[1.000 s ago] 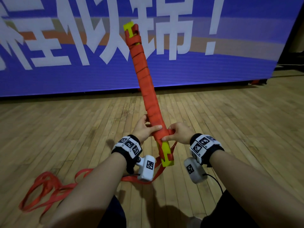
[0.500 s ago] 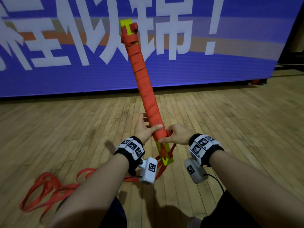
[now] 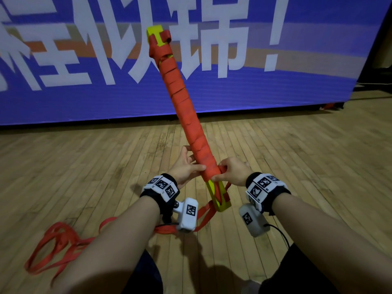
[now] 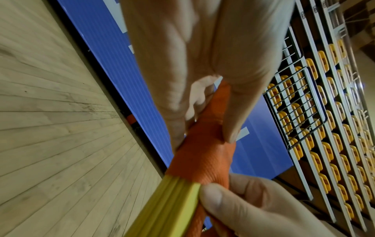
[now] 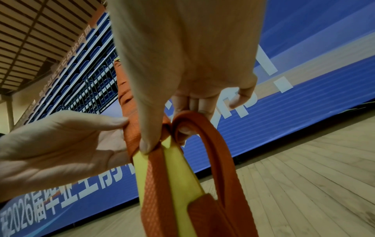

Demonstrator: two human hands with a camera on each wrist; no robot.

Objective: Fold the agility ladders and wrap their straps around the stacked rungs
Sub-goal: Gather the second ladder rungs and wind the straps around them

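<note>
Rung stack point(image 3: 186, 111) tilted further left than before; left hand point(image 3: 183, 168) gripped wraps, right hand point(image 3: 232, 171) pinched strap point(image 5: 205, 126).

The left hand point(image 4: 202, 64) grips the strap-wrapped stacked rungs point(image 4: 202, 152), thumb and fingers on the orange strap point(image 4: 205, 165). The right hand point(image 4: 253, 213) pinches where bare yellow rung ends point(image 4: 172, 208) emerge. Behind lie wooden floor point(image 4: 61, 128), blue banner point(image 4: 101, 56), and yellow seats point(image 4: 324, 144).

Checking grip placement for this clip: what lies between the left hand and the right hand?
In the head view, the strap-wrapped rung bundle runs between the left hand and the right hand. Both grip it just above the bare yellow rung ends.
</note>
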